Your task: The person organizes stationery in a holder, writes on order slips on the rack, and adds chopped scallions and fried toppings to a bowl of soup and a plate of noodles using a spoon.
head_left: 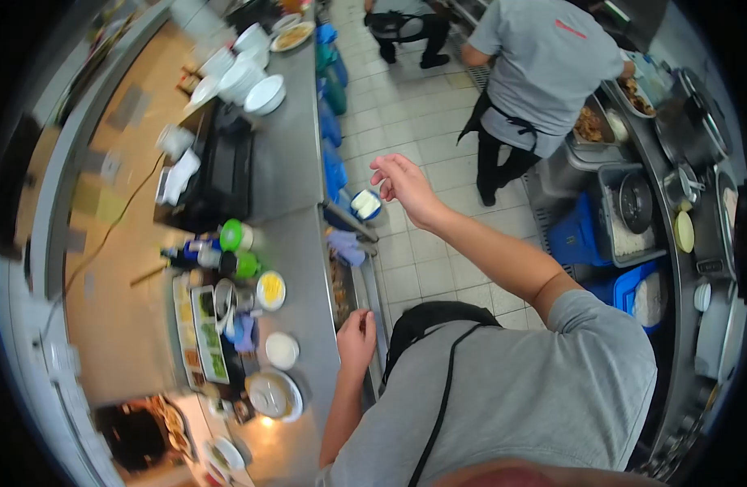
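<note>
My left hand [357, 339] is curled at the edge of the steel counter, beside an open drawer or gap [341, 290] with food-like bits in it; what its fingers hold, if anything, is hidden. Stretched out over the tiled floor, my right hand [404, 188] has its fingers apart and nothing in them. Just left of it is a small blue-rimmed container [365, 204] with white pieces inside. A bowl of yellow food [270, 290] and a white round container [282, 350] stand on the counter.
Stacked white bowls [242, 79], a black machine [223, 166], green-capped bottles [235, 235] and trays of toppings [209, 333] line the left counter. A co-worker [544, 65] stands at the right counter, another person [406, 24] farther off. Blue bins [580, 235] sit low at right.
</note>
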Motion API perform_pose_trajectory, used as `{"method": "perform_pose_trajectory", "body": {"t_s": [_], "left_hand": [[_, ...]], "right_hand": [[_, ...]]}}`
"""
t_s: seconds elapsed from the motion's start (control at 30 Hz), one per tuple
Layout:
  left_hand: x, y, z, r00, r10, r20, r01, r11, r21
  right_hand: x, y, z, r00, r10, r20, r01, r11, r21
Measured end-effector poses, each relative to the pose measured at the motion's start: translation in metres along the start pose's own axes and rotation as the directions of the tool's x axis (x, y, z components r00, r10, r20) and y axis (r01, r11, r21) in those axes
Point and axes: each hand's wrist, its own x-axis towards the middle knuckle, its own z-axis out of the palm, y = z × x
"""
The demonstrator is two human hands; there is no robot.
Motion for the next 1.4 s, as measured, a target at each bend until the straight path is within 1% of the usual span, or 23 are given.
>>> {"method": "perform_pose_trajectory", "body": {"t_s": [0.03,0.1,0.2,0.23,0.27,0.33,0.37,0.43,0.5,0.57,0.67,0.8,0.9,0.97,1.0,1.07,1.13,1.17,1.2,1.23,1.3,1.33,1.4], "left_hand": [[0.023,-0.004,0.005,0.999,0.025,0.029,-0.025,1.0,-0.004],[0.071,-0.015,0.017,0.98,-0.054,0.191,0.032,0.993,0.118],[0.147,-0.032,0.047,0.984,-0.053,0.171,0.049,0.998,0.025],[0.176,-0.045,0.056,0.966,-0.07,0.249,0.062,0.997,0.04],[0.206,-0.056,0.071,0.967,-0.049,0.25,0.044,0.999,0.026],[0.266,-0.076,0.095,0.97,-0.038,0.238,0.054,0.997,-0.062],[0.301,-0.094,0.112,0.957,-0.068,0.283,0.101,0.99,-0.103],[0.368,-0.072,0.11,0.953,-0.03,0.301,0.073,0.989,-0.132],[0.439,-0.035,0.097,0.945,0.016,0.327,0.016,0.995,-0.095],[0.499,-0.018,0.092,0.956,0.132,0.263,-0.107,0.988,-0.108],[0.572,0.016,0.067,0.961,0.076,0.268,-0.041,0.99,-0.133],[0.642,-0.006,0.073,0.982,-0.045,0.186,0.065,0.992,-0.104],[0.672,-0.044,0.099,0.965,-0.237,0.109,0.254,0.951,-0.176],[0.68,-0.063,0.117,0.885,-0.461,0.056,0.459,0.851,-0.254],[0.689,-0.056,0.121,0.872,-0.488,0.041,0.481,0.839,-0.253],[0.707,-0.032,0.126,0.736,-0.676,-0.025,0.656,0.722,-0.22],[0.731,0.005,0.121,0.656,-0.754,-0.031,0.734,0.646,-0.208],[0.747,0.016,0.124,0.592,-0.805,-0.031,0.783,0.584,-0.214],[0.753,0.02,0.128,0.574,-0.818,-0.041,0.794,0.568,-0.217],[0.757,0.022,0.133,0.569,-0.821,-0.036,0.804,0.566,-0.181],[0.779,0.031,0.136,0.548,-0.836,-0.034,0.825,0.547,-0.143],[0.791,0.039,0.136,0.541,-0.84,-0.033,0.829,0.539,-0.15],[0.809,0.045,0.138,0.524,-0.851,-0.035,0.838,0.523,-0.157]], "right_hand": [[0.02,-0.008,-0.011,0.999,-0.02,-0.03,0.02,1.0,-0.007],[0.064,-0.023,-0.029,0.996,-0.069,-0.052,0.066,0.996,-0.057],[0.136,-0.046,-0.047,0.992,-0.123,-0.021,0.115,0.969,-0.219],[0.165,-0.05,-0.055,0.994,-0.108,-0.004,0.102,0.949,-0.298],[0.194,-0.049,-0.069,0.992,-0.126,-0.01,0.117,0.943,-0.311],[0.253,-0.048,-0.094,1.0,-0.018,0.003,0.017,0.907,-0.422],[0.284,-0.054,-0.106,0.999,-0.035,0.003,0.033,0.897,-0.441],[0.329,-0.055,-0.122,0.989,0.079,-0.129,-0.131,0.871,-0.474],[0.379,-0.067,-0.133,0.989,0.079,-0.128,-0.131,0.87,-0.476],[0.428,-0.076,-0.131,0.988,0.081,-0.128,-0.133,0.873,-0.469],[0.528,-0.071,-0.126,0.985,0.124,-0.119,-0.164,0.885,-0.435],[0.691,-0.04,-0.114,0.971,0.238,-0.039,-0.231,0.871,-0.434],[0.837,-0.004,-0.109,0.938,0.345,0.027,-0.297,0.841,-0.451],[0.929,0.012,-0.102,0.943,0.33,0.043,-0.277,0.851,-0.446],[0.977,0.017,-0.101,0.933,0.354,0.063,-0.29,0.845,-0.449],[1.072,0.037,-0.099,0.943,0.331,-0.021,-0.313,0.868,-0.385],[1.156,0.045,-0.096,0.946,0.323,-0.003,-0.301,0.877,-0.373],[1.194,0.043,-0.09,0.962,0.26,-0.082,-0.269,0.865,-0.423],[1.228,0.046,-0.084,0.969,0.193,-0.157,-0.245,0.847,-0.473],[1.268,0.058,-0.085,0.967,0.212,-0.142,-0.255,0.844,-0.473],[1.342,0.092,-0.093,0.994,-0.073,-0.076,-0.005,0.687,-0.726],[1.36,0.091,-0.091,0.996,-0.057,-0.071,-0.012,0.689,-0.725],[1.393,0.084,-0.086,0.999,-0.039,0.003,0.025,0.595,-0.803]]}}
